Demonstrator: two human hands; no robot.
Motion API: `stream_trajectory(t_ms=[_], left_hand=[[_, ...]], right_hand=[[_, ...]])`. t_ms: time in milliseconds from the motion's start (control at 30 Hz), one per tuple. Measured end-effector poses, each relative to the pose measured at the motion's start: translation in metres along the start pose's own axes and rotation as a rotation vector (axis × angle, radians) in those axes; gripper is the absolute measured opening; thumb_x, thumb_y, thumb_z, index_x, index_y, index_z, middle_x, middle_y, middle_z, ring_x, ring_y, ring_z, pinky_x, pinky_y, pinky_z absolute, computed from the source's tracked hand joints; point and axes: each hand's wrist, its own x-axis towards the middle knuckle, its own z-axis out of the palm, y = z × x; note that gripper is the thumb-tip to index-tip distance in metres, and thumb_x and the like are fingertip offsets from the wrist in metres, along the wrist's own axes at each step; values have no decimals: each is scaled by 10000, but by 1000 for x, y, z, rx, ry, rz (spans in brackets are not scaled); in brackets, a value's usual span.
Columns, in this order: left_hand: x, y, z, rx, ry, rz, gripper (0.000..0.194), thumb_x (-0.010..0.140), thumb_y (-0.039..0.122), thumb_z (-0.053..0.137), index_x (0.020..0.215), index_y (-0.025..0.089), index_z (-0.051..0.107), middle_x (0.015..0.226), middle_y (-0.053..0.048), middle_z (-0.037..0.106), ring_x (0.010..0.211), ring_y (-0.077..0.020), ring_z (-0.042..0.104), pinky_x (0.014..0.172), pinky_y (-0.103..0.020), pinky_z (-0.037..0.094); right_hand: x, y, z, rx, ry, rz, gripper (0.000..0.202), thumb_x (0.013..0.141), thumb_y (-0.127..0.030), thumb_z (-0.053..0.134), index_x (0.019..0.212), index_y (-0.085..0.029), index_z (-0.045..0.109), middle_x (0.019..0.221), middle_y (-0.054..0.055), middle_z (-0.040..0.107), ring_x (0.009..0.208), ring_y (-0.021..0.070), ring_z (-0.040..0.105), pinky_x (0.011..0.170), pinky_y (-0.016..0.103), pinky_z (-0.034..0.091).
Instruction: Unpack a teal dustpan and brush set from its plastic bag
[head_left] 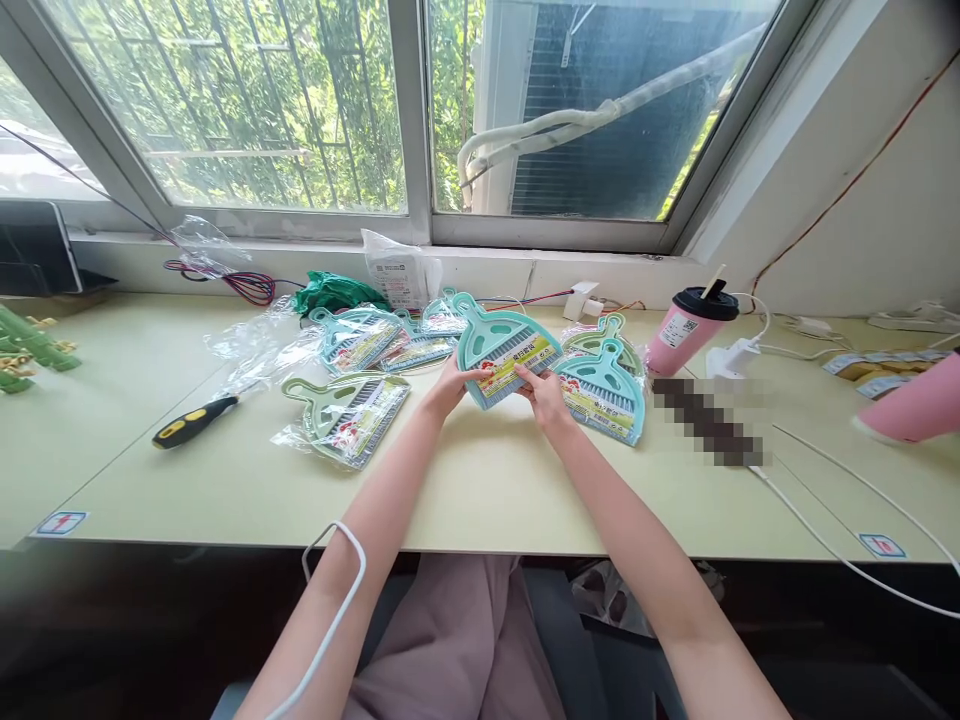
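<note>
Both grips closed on one teal dustpan set (pixel 504 352): left hand (pixel 448 388) and right hand (pixel 546 397) pinch its lower edge above the table (pixel 480 490). Risk: sweeping neighbouring packaged sets (pixel 604 395), pink cup (pixel 686 328) nearby.

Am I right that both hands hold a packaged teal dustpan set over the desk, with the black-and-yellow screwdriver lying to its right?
Not quite. The head view shows the left hand and right hand holding the dustpan set, but the screwdriver lies to its left, on the desk.
</note>
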Motion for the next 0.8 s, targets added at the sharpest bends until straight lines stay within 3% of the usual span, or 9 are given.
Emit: stream_trajectory(t_ms=[233, 300, 367, 467, 567, 633, 700, 800], left_hand=[[3, 6, -3, 43, -18, -87, 907, 654, 281, 822, 1465, 272, 416, 1234, -106, 666, 1174, -304, 623, 1040, -488, 455], [5, 12, -3, 46, 58, -74, 831, 701, 345, 785, 1447, 264, 427, 1247, -110, 659, 1197, -303, 608, 1025, -489, 462], [0, 21, -3, 110, 206, -20, 701, 778, 413, 703, 1413, 250, 453, 1276, -124, 641, 1216, -305, 589, 1018, -506, 458], [-24, 37, -8, 485, 336, 134, 555, 811, 409, 667, 1320, 228, 542, 1287, -139, 631, 1275, -331, 533, 1095, -537, 370], [-65, 45, -30, 926, 236, 259, 515, 780, 423, 708, 1257, 250, 617, 1435, -112, 544, 1464, -337, 312, 1226, -496, 124], [-91, 45, -52, 1097, 202, 186, 565, 789, 473, 687, 1288, 221, 608, 1503, -137, 477, 1501, -351, 237, 1228, -505, -1], [-109, 41, -75, 1185, 174, 53, 652, 780, 528, 672, 1332, 193, 583, 1533, -173, 433, 1511, -386, 190, 1206, -554, -31], [-119, 33, -98, 1239, 154, -8, 750, 798, 597, 614, 1421, 191, 515, 1578, -182, 361, 1524, -377, 148, 1200, -557, -41]], right_hand=[[2, -13, -7, -10, 21, -38, 336, 595, -307, 872, 827, -196, 655, 823, 46, 766, 886, 272, 745, 794, 452, 645], [4, -17, -12, 3, 54, -64, 330, 595, -301, 867, 821, -199, 649, 806, 37, 761, 866, 258, 747, 757, 413, 653], [8, -21, -17, 28, 101, -91, 315, 599, -295, 856, 810, -207, 640, 805, 19, 757, 832, 229, 748, 703, 354, 653], [14, -25, -25, 90, 172, -100, 275, 606, -277, 839, 771, -230, 624, 808, -9, 748, 778, 175, 741, 632, 273, 637], [20, -25, -31, 156, 198, -104, 243, 623, -248, 821, 738, -241, 607, 789, -26, 735, 738, 138, 733, 622, 233, 630], [22, -23, -34, 171, 205, -106, 238, 637, -244, 817, 721, -240, 594, 768, -31, 725, 721, 128, 730, 619, 221, 629], [23, -21, -36, 184, 218, -99, 243, 646, -242, 817, 702, -237, 581, 759, -33, 718, 718, 122, 729, 612, 208, 625], [23, -18, -38, 213, 227, -81, 249, 643, -216, 818, 698, -238, 576, 755, -40, 714, 732, 116, 731, 606, 193, 622]])
